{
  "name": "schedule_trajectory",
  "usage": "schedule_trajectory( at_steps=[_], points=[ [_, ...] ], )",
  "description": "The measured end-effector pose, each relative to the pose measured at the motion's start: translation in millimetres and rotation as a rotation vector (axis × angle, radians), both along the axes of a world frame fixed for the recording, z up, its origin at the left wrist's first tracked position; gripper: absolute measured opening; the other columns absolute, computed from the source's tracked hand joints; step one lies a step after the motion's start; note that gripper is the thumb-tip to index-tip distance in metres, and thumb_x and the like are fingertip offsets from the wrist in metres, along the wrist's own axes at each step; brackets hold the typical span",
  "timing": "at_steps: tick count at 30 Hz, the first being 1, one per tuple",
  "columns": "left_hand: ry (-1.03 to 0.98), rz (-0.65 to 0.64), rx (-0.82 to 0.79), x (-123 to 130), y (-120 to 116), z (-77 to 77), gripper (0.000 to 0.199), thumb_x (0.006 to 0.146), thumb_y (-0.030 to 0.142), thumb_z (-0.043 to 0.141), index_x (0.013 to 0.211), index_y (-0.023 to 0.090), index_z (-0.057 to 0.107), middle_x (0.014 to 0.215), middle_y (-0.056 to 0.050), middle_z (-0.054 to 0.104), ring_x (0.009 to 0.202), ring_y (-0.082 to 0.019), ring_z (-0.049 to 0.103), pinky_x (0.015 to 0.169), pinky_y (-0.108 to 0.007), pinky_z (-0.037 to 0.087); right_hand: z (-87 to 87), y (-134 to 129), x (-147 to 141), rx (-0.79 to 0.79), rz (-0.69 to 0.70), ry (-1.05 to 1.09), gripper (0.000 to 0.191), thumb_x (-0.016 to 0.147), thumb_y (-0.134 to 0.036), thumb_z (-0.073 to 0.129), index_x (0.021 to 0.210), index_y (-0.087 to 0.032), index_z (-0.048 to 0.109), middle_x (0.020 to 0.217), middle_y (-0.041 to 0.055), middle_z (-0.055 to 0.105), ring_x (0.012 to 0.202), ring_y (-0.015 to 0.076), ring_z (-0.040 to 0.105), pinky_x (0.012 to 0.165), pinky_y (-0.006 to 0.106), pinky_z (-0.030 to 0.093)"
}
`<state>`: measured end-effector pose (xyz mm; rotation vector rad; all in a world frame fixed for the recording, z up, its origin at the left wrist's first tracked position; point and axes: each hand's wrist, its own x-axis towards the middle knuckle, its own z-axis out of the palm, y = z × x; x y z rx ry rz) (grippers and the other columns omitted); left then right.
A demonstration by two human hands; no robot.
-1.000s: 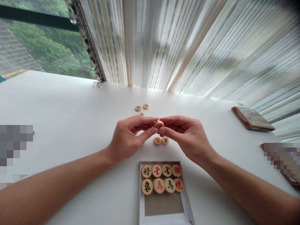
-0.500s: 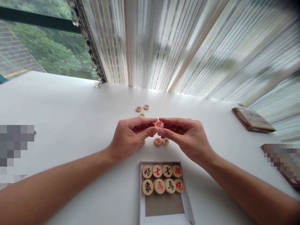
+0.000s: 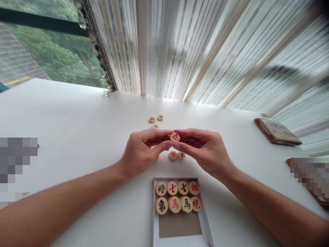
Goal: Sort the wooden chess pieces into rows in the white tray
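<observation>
Head view, over the wearer's shoulder: the left hand and right hand meet above a smooth white counter, sharing one round, pale wooden piece with a red character. Each grip is pinched nearly closed on its rim, forefinger above and thumb below; I'd judge that holding it by the edge leaves its face uncovered and readable from where the wearer sits.

Nearer the body stands a shallow white-walled box with a grey-brown floor, presumably kept central for either hand. Inside, two rows of round wooden discs with red and black characters lie face up, packed close, probably so they don't slide. Just below the held piece, a red-marked wooden disc and a black-marked wooden disc rest side by side, apparently within easy reach.
</observation>
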<state>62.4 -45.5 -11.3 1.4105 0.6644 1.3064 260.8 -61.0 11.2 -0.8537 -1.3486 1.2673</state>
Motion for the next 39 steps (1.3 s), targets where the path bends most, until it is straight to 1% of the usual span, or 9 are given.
schedule_trajectory(
  at_steps=[2,5,10,14,17,22,29,36,39],
  points=[
    [0.003,-0.008,-0.006,0.0,0.3,0.0,0.033,0.081,0.020,0.093,0.112,0.013,0.085,0.107,-0.012,0.086,0.096,-0.023,0.085,0.088,-0.027,0.071,-1.1,0.6,0.1,0.006,0.014,0.011,0.027,0.079,-0.014,0.095,0.103,-0.023,0.088,0.098,0.0056,0.088,0.088,0.0202,0.085,0.084,0.028,0.072],
    [0.011,-0.014,-0.027,0.2,0.0,0.5,0.030,0.084,0.023,0.091,0.111,0.012,0.085,0.105,-0.012,0.087,0.094,-0.023,0.085,0.085,-0.027,0.071,-2.6,0.9,0.3,0.004,0.026,0.020,0.026,0.081,-0.014,0.094,0.104,-0.023,0.088,0.100,0.0061,0.088,0.089,0.0202,0.086,0.084,0.028,0.072],
    [0.004,-0.019,-0.066,1.5,-0.2,1.4,0.029,0.082,0.024,0.093,0.107,0.012,0.085,0.099,-0.011,0.087,0.090,-0.023,0.085,0.080,-0.026,0.071,-2.6,0.8,0.9,-0.008,0.006,0.009,0.024,0.080,-0.018,0.095,0.102,-0.024,0.089,0.096,0.0060,0.088,0.085,0.0204,0.085,0.080,0.028,0.073],
    [-0.022,-0.032,-0.070,2.1,0.9,0.2,0.035,0.076,0.021,0.097,0.108,0.013,0.085,0.099,-0.010,0.087,0.092,-0.022,0.084,0.084,-0.026,0.070,-1.5,1.7,1.0,-0.023,0.001,-0.007,0.030,0.074,-0.021,0.099,0.102,-0.023,0.089,0.093,0.0063,0.088,0.084,0.0213,0.085,0.079,0.030,0.073],
    [-0.022,-0.021,-0.056,2.2,1.6,-1.1,0.036,0.073,0.019,0.099,0.106,0.014,0.085,0.098,-0.008,0.087,0.090,-0.020,0.084,0.086,-0.026,0.070,-2.1,2.8,1.5,-0.029,-0.002,-0.012,0.031,0.073,-0.022,0.100,0.102,-0.023,0.089,0.093,0.0065,0.087,0.083,0.0206,0.085,0.078,0.029,0.072],
    [0.035,0.019,-0.027,1.3,1.9,-1.7,0.030,0.077,0.020,0.096,0.103,0.014,0.084,0.097,-0.007,0.086,0.088,-0.018,0.082,0.085,-0.026,0.069,-3.3,3.5,2.8,-0.026,0.006,0.006,0.032,0.072,-0.023,0.101,0.102,-0.024,0.089,0.093,0.0060,0.087,0.085,0.0201,0.085,0.081,0.029,0.072],
    [0.055,0.020,-0.013,1.0,2.0,-1.8,0.029,0.080,0.020,0.094,0.106,0.014,0.083,0.098,-0.006,0.086,0.089,-0.018,0.083,0.086,-0.025,0.069,-2.6,3.0,2.1,-0.012,-0.006,0.029,0.034,0.072,-0.020,0.101,0.103,-0.024,0.088,0.095,0.0062,0.088,0.085,0.0185,0.085,0.080,0.025,0.072],
    [0.005,-0.008,-0.053,2.0,1.1,-0.9,0.032,0.078,0.019,0.096,0.108,0.015,0.084,0.097,-0.007,0.087,0.088,-0.019,0.084,0.084,-0.025,0.070,-3.8,2.8,3.3,0.002,-0.012,-0.008,0.027,0.077,-0.024,0.098,0.102,-0.024,0.088,0.093,0.0070,0.088,0.082,0.0212,0.085,0.078,0.030,0.073],
    [-0.002,-0.030,-0.083,2.4,1.5,1.5,0.031,0.079,0.021,0.095,0.109,0.015,0.085,0.097,-0.008,0.087,0.086,-0.019,0.084,0.080,-0.023,0.070,-3.2,2.6,4.2,-0.001,0.002,-0.026,0.029,0.077,-0.024,0.098,0.104,-0.024,0.088,0.094,0.0067,0.088,0.083,0.0217,0.085,0.079,0.031,0.073]
  ],
)
